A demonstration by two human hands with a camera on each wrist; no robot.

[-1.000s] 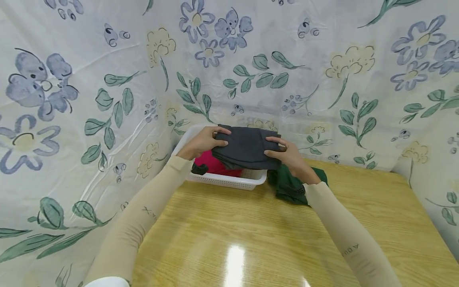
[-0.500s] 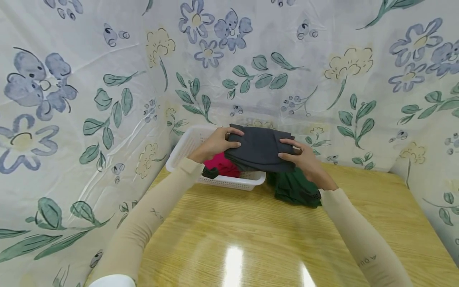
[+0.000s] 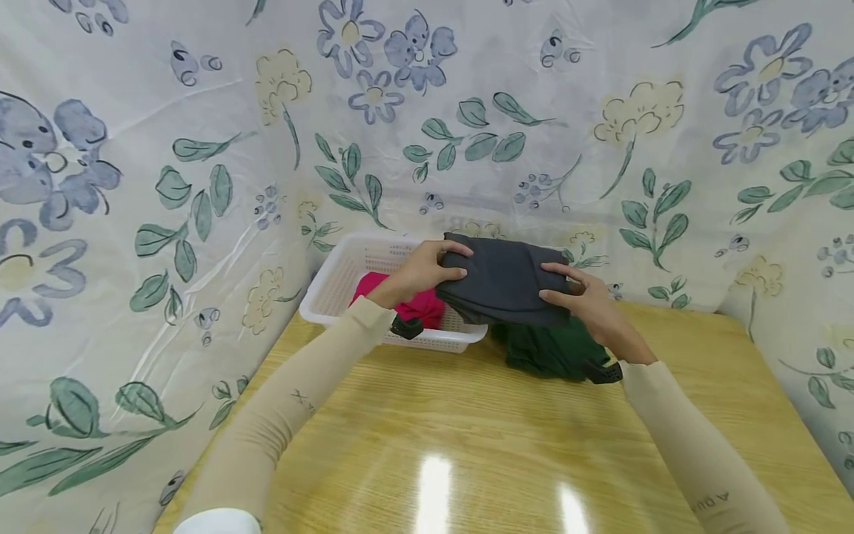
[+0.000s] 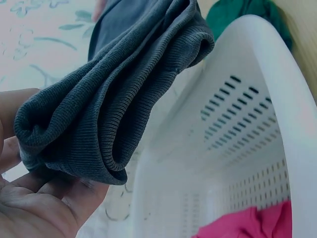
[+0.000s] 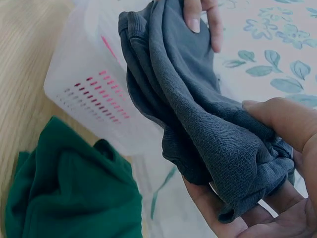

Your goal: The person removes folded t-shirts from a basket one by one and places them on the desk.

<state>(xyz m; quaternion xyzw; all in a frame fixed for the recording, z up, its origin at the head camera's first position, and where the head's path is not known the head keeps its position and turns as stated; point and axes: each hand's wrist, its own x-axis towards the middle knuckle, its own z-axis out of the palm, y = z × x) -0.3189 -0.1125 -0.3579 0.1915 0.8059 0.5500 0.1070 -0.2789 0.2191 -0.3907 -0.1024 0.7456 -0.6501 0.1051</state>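
A dark grey folded garment, several layers thick with ribbed edges, is held up between both hands. My left hand grips its left end, thumb on the near face and fingers beneath, as the left wrist view shows. At the other end my right hand pinches the folded cloth between thumb and fingers. The bundle overlaps the right end of a white plastic basket in the head view. A crumpled pink cloth lies inside that basket.
A dark green folded cloth lies on the wooden table, right of the basket and partly behind the grey garment. A floral curtain hangs close behind and along the left side.
Both hands have carried the grey garment to the right, from over the basket toward the green cloth. More of the basket's left side and the pink cloth now shows.
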